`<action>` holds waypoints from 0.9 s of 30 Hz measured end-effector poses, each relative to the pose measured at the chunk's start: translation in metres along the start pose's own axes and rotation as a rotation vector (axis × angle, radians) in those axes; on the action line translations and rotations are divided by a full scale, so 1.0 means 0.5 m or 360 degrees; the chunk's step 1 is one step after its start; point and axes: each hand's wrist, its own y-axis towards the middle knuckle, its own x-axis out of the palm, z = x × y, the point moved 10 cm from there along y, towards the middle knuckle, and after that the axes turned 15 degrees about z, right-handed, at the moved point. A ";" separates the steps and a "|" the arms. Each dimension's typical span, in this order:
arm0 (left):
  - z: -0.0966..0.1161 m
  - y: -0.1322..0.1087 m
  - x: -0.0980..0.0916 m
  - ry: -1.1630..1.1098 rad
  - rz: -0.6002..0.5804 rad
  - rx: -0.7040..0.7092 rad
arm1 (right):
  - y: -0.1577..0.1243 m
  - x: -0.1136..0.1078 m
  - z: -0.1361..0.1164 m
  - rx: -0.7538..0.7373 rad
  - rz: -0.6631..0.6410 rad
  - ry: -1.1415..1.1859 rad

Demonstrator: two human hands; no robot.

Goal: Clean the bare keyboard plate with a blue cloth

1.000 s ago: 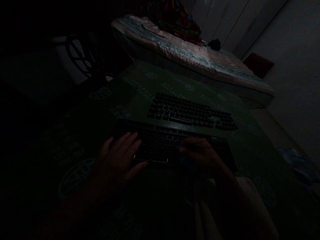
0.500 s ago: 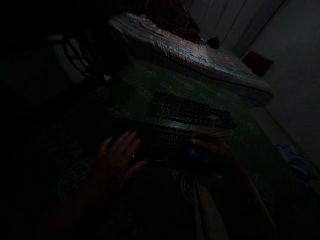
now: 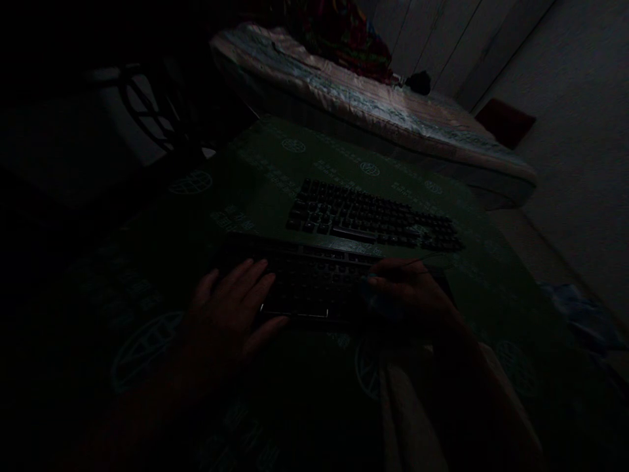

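Observation:
In dim light, a black keyboard base (image 3: 314, 278) lies on the green printed surface. My left hand (image 3: 233, 305) rests on its left end with the fingers spread. Over the right part of the base, my right hand (image 3: 410, 285) is closed on a bluish cloth (image 3: 383, 303); thin dark strands stick out above that hand. Behind the base, rows of loose black keycaps (image 3: 373, 213) are laid out in keyboard order, with a long spacebar (image 3: 352, 234) at their front.
A bed (image 3: 363, 95) with a patterned sheet and dark red fabric (image 3: 344, 39) stands at the back. A dark spoked wheel (image 3: 147, 108) is at the left. Pale cloth (image 3: 407, 406) lies near the front, and bluish fabric (image 3: 584, 314) is at the right.
My right hand has moved slightly left over the base with the bluish cloth, uncovering the base's right end. My left hand stays in place.

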 end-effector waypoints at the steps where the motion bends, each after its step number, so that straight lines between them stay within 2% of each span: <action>1: 0.000 0.000 -0.001 -0.0001 0.0005 0.0001 | -0.001 0.005 0.000 -0.0016 -0.0029 -0.0013; 5: -0.001 0.000 -0.001 0.0007 0.0000 -0.0001 | -0.011 0.030 -0.006 -0.0081 -0.0179 -0.0010; 10: -0.002 -0.002 0.002 -0.0005 -0.0023 -0.0021 | -0.006 0.007 -0.004 -0.0047 -0.0147 -0.0024; 17: -0.003 -0.001 0.001 -0.0019 -0.0010 -0.0039 | -0.028 0.047 0.004 0.0008 -0.0454 -0.0082; 27: -0.006 -0.001 0.005 -0.0012 -0.0051 -0.0087 | -0.033 0.058 -0.004 0.0012 -0.0492 -0.0006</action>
